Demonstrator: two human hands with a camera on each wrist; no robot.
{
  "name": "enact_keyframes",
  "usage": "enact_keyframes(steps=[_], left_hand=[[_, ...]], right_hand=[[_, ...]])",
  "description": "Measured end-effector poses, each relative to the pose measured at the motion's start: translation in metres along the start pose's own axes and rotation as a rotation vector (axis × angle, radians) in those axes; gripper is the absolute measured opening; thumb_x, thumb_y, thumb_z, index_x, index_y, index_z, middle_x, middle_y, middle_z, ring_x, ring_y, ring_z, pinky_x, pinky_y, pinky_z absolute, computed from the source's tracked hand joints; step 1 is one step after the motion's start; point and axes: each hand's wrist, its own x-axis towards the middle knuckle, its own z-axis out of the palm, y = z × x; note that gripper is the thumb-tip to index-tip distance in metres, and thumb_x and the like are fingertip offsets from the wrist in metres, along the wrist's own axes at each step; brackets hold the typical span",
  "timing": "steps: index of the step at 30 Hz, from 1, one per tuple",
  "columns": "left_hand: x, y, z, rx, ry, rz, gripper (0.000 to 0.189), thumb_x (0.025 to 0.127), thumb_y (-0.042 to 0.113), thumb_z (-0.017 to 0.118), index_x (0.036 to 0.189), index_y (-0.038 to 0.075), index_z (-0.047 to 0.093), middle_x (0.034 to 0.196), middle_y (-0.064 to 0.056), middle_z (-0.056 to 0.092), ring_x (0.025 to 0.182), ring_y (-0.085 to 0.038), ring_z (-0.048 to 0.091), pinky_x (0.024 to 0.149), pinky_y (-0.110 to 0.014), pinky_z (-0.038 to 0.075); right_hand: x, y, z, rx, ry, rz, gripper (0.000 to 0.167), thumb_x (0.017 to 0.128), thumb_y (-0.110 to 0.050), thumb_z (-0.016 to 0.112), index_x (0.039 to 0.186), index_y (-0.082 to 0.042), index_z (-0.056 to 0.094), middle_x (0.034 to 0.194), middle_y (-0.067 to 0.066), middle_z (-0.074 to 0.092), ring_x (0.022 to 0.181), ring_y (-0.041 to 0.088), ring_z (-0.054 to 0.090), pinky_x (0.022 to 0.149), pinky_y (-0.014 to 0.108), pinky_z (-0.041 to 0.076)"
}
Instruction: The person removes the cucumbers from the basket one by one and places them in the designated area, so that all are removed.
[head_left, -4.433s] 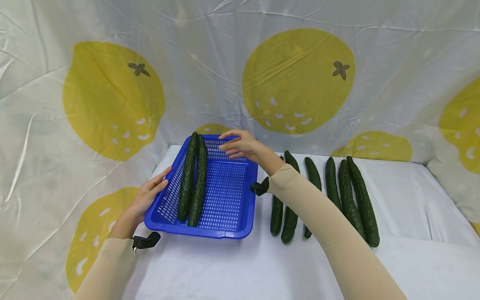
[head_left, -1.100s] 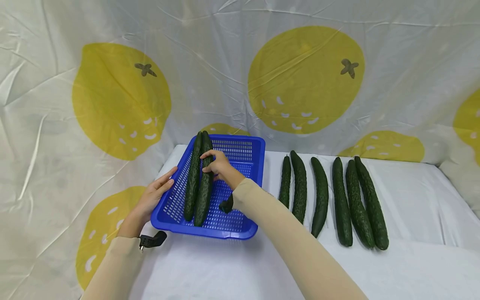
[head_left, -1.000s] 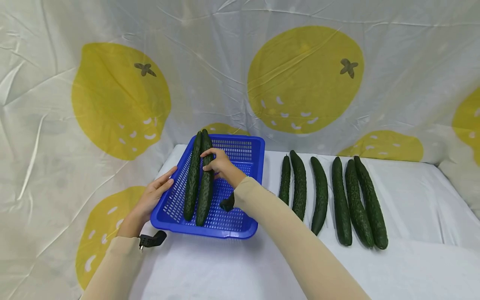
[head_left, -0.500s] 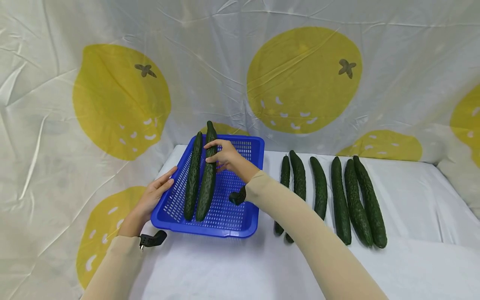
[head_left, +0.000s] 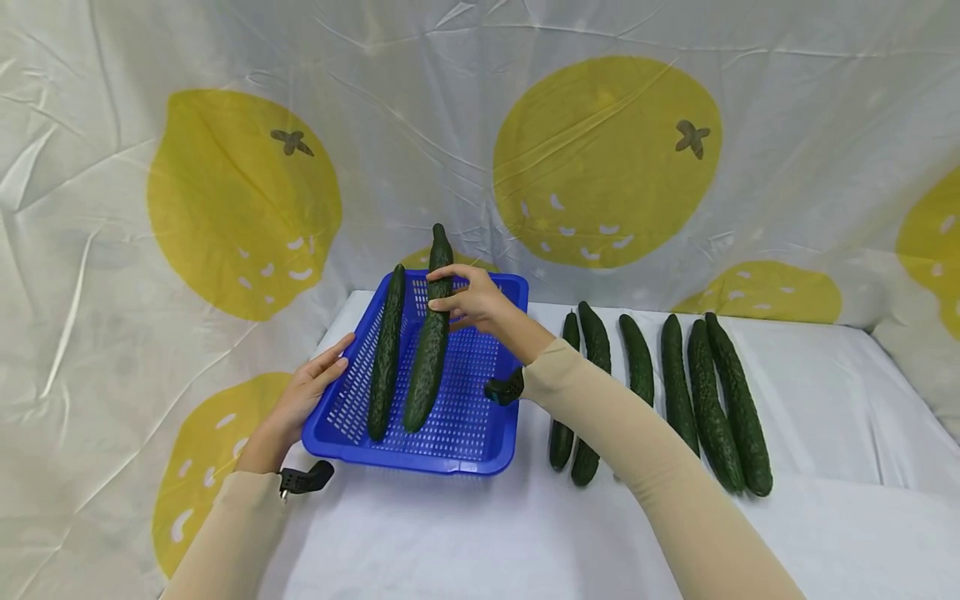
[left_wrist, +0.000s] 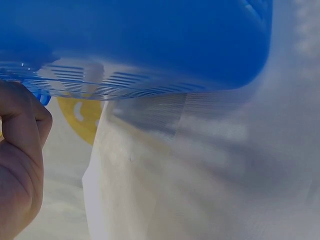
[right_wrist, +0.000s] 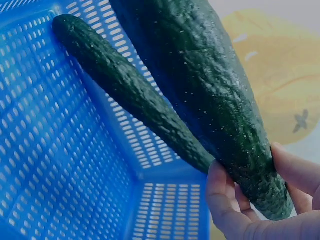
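Observation:
My right hand pinches a dark green cucumber near its upper end, thumb and fingers on either side. This cucumber slants over the blue plastic basket, its top reaching past the far rim. In the right wrist view, the gripped cucumber looms large in front of a second cucumber. That second cucumber leans inside the basket along its left side. My left hand holds the basket's left side; in the left wrist view its bent fingers are by the slotted wall.
Several cucumbers lie lengthwise in a row on the white cloth-covered table, right of the basket. My right forearm passes over some of them. Behind stands a pale curtain printed with yellow lemons.
My right hand came into the basket, took hold of the right-hand cucumber and drew it up and to the right, apart from the other one. The left hand stays at the basket.

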Motion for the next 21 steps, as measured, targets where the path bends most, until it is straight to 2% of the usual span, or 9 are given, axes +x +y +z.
enact_keyframes(steps=[5, 15, 21], left_hand=[[0.0, -0.001, -0.001, 0.001, -0.003, 0.001, 0.055, 0.109, 0.024, 0.043, 0.159, 0.014, 0.024, 0.131, -0.007, 0.055, 0.103, -0.019, 0.066, 0.081, -0.035, 0.058], [-0.001, -0.002, -0.002, 0.023, 0.003, 0.012, 0.055, 0.109, 0.025, 0.043, 0.159, 0.013, 0.023, 0.135, -0.007, 0.053, 0.104, -0.017, 0.065, 0.081, -0.034, 0.058], [0.0, -0.002, -0.001, 0.024, 0.007, 0.005, 0.055, 0.109, 0.024, 0.043, 0.159, 0.013, 0.024, 0.137, -0.009, 0.051, 0.105, -0.018, 0.065, 0.082, -0.034, 0.057]], right_hand=[[-0.009, -0.004, -0.014, -0.001, 0.006, -0.025, 0.047, 0.089, 0.005, 0.071, 0.133, -0.012, 0.063, 0.108, 0.018, 0.064, 0.072, 0.026, 0.067, 0.073, 0.046, 0.058], [-0.026, -0.008, -0.041, -0.014, 0.008, -0.084, 0.049, 0.091, 0.003, 0.07, 0.137, -0.011, 0.06, 0.128, 0.022, 0.054, 0.083, 0.029, 0.066, 0.07, 0.041, 0.057], [-0.039, -0.01, -0.056, -0.022, 0.005, -0.104, 0.048, 0.092, 0.002, 0.069, 0.137, -0.011, 0.06, 0.125, 0.022, 0.054, 0.081, 0.029, 0.066, 0.07, 0.04, 0.057]])
